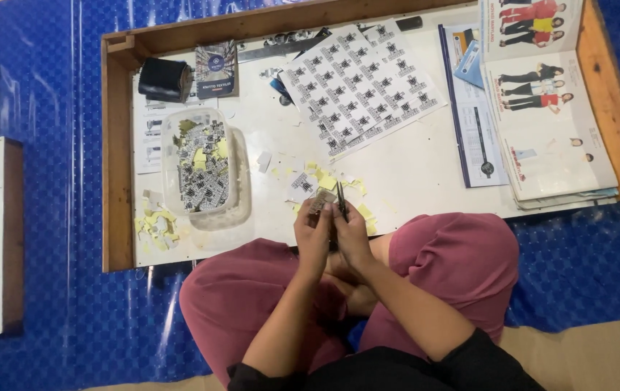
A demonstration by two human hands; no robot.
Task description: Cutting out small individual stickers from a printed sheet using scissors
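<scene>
We held a small label (318,203) in our left hand (313,235) and scissors (341,199) in our right (353,237) — just over the tray's near edge. The tub (241,190) was half filled with cut labels — one sheet (360,83) lay uncut.

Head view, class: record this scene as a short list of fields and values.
Setting: low wooden tray table on blue mat
Left hand: holds small printed label
Right hand: holds scissors
Clear tub: full of cut labels, left of hands
Label sheet: uncut, behind hands
Yellow paper scraps: scattered on table
Catalogues: stacked at right
</scene>
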